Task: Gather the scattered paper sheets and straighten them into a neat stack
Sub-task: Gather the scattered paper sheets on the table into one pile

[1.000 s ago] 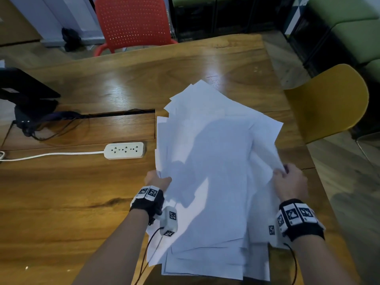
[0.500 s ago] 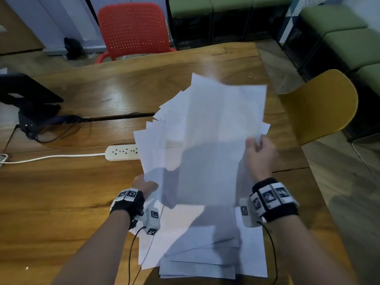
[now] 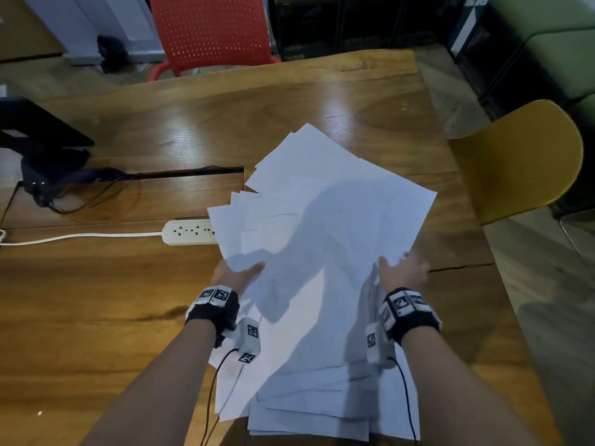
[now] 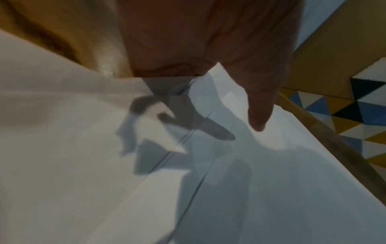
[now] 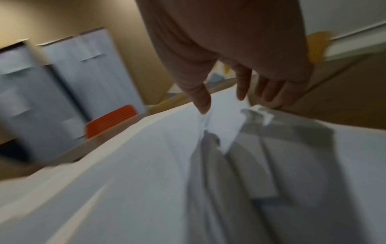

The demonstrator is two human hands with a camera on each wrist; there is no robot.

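Several white paper sheets (image 3: 325, 233) lie in a loose, fanned pile on the wooden table (image 3: 96, 317). At the pile's left edge, my left hand (image 3: 240, 273) pinches some sheets, thumb on top and fingers hidden beneath. The left wrist view shows that thumb (image 4: 259, 107) pressing on the paper (image 4: 261, 181). My right hand (image 3: 402, 272) rests at the pile's right edge with its fingers straight. In the right wrist view its fingers (image 5: 242, 89) are spread and touch the edge of the sheets (image 5: 146, 165).
A white power strip (image 3: 188, 232) with its cord lies just left of the pile, partly under it. A black device (image 3: 42, 140) with cables sits at the far left. A red chair (image 3: 209, 27) stands beyond the table and a yellow chair (image 3: 521, 159) at its right edge.
My right hand has lowered the raised sheets onto the pile, let them go, and now lies open at the right edge. My left hand keeps its hold on the left edge.
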